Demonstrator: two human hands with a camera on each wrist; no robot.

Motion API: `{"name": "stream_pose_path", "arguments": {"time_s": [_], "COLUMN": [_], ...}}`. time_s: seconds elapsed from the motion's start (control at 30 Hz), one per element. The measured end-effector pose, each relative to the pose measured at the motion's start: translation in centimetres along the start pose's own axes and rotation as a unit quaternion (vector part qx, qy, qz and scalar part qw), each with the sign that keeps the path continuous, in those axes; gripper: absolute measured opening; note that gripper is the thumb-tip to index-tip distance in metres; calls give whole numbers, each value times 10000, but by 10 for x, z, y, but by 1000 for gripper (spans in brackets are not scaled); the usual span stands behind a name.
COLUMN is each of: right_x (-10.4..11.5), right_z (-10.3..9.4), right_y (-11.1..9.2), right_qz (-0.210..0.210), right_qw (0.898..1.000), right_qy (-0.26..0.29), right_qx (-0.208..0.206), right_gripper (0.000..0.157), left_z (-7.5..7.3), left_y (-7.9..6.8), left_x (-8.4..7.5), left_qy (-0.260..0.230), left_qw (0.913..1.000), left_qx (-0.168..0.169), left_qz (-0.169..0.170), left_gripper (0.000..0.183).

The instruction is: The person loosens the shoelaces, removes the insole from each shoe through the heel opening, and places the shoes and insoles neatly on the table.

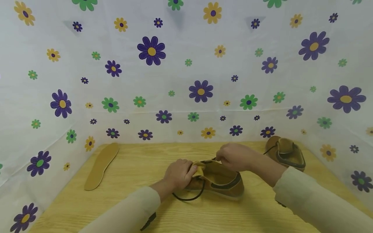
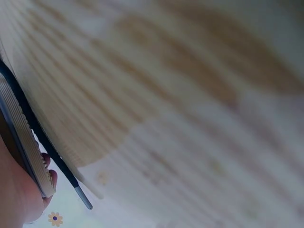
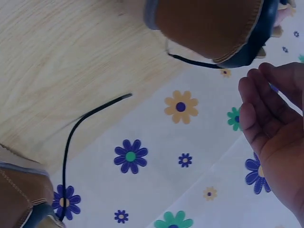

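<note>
A brown shoe with a dark padded collar stands on the table, its opening facing up. My left hand grips its front end, the thumb on the folded-out tan tongue. In the left wrist view, the fingers wrap the ridged sole, and a dark shoelace with a metal tip hangs beside it. On the near side, a lace loop curves over the table. My right hand is at the shoe's far edge, fingertips pinching the dark lace there. In the right wrist view, its fingers are curled together.
A second brown shoe stands at the back right, its loose lace sticking out. A tan insole lies on the left side of the wooden table. Flower-printed white cloth walls the back and sides.
</note>
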State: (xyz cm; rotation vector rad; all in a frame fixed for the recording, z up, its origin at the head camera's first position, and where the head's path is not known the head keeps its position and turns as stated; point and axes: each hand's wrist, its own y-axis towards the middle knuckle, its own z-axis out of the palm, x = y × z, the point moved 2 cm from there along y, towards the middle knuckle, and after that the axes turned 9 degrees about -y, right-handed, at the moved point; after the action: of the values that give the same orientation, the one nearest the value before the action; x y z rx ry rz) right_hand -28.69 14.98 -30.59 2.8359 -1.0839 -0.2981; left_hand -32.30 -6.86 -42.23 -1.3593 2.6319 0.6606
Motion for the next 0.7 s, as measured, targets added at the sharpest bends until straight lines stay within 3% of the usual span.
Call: {"name": "stream_pose_path", "arguments": {"time_s": [0.27,0.7], "right_x": [17,35], "right_z": [-6,6], "right_y": [8,12], "right_qz": [202,1241], "right_qw": [9950,9646], "right_qy": [806,2047], "right_qx": [546,1110], "right_gripper": [25,44], "left_z": [0,-6], "left_y": [1,-1], "left_x": [2,-3], "left_qy": [15,136], "left_qw": [10000,9999], "left_qx": [-60,6], "left_qz": [-21,59], "left_gripper": [54,54]}}
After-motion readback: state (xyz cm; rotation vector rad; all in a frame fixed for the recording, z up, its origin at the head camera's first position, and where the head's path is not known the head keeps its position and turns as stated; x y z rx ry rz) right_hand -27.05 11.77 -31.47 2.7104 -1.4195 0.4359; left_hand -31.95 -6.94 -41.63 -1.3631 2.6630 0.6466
